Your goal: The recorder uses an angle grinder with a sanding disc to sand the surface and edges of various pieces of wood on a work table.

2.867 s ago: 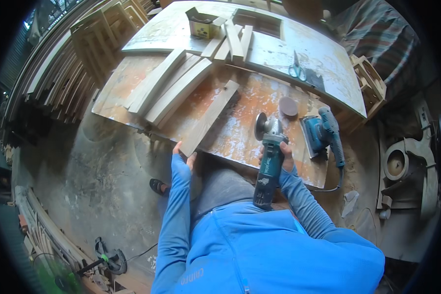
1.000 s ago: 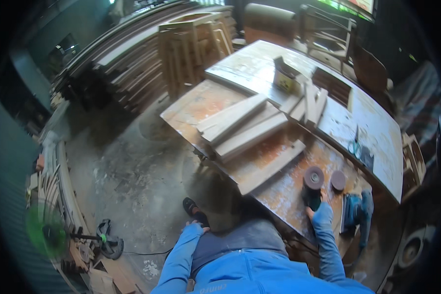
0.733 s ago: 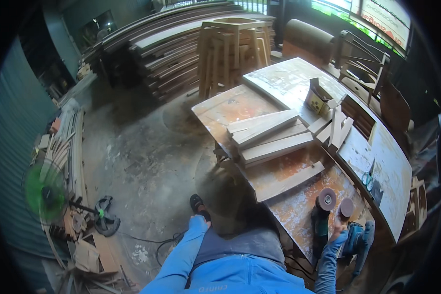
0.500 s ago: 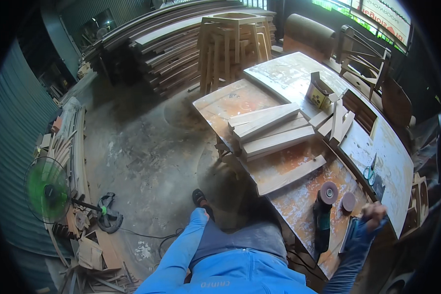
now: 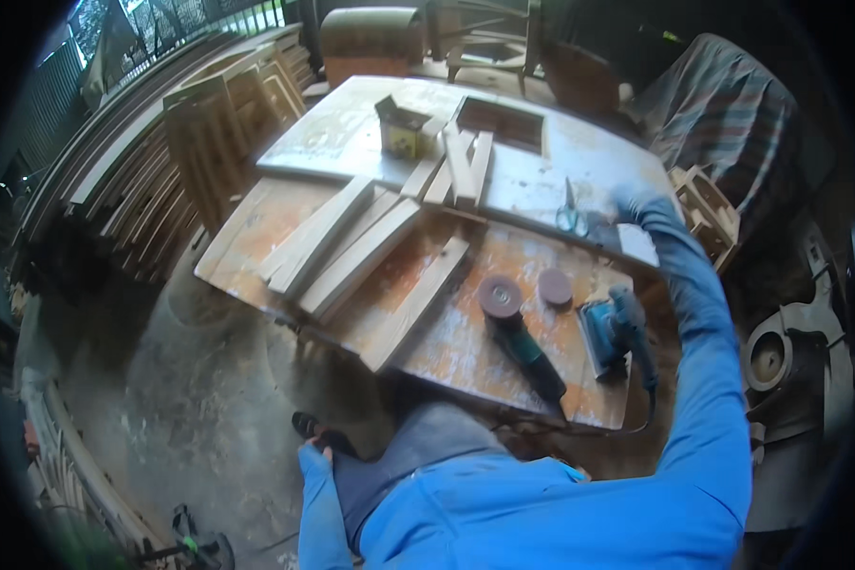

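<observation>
Here, the scissors (image 5: 570, 211) lie just left of the right hand (image 5: 629, 201).

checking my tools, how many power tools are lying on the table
2: the angle grinder on the near orange board, and the blue sander to its right. The right sleeve could hide more on the far tabletop.

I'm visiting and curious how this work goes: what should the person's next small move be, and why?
Perhaps bring the right hand over to the teal scissors: that arm stretches across the white tabletop close to them, while the grinder and sander lie unheld on the nearer board.
</observation>
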`<state>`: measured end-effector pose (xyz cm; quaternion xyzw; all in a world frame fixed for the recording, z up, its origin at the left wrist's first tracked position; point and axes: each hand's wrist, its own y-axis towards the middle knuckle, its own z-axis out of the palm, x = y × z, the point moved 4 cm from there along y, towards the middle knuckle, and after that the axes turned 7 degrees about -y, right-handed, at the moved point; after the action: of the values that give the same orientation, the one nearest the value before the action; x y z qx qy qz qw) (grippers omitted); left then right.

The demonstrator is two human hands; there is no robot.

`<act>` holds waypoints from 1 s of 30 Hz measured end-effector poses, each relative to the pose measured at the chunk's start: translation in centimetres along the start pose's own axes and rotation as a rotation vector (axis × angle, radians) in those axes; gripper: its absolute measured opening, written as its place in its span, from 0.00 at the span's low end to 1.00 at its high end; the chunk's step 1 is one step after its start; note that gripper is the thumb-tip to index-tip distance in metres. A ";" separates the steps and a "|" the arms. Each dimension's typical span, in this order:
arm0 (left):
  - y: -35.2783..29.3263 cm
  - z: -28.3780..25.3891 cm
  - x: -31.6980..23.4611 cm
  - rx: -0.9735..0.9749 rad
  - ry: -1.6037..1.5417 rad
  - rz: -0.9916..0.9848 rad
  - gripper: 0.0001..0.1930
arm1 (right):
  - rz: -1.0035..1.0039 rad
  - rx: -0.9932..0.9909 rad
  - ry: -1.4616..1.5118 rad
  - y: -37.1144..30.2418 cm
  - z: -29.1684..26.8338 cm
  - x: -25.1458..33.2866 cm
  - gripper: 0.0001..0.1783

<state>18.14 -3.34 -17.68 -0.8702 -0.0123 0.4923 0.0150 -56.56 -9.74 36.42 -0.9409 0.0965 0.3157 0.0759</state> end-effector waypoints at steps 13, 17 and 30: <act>3.7 5.4 2.1 0.095 0.121 0.175 0.23 | 0.422 -0.248 1.668 -8.5 -6.9 0.9 0.29; 0.7 1.0 4.1 -0.004 -0.037 0.205 0.23 | -0.107 -0.074 0.863 -3.6 -1.5 8.0 0.34; 0.9 11.6 -42.7 0.783 -0.687 0.045 0.20 | -0.824 -0.657 1.213 -10.1 -7.2 32.9 0.18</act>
<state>-13.77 -5.57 12.84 -0.5876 0.1875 0.7174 0.3239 -24.33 -5.83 22.84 -0.8827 -0.3318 -0.2916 -0.1601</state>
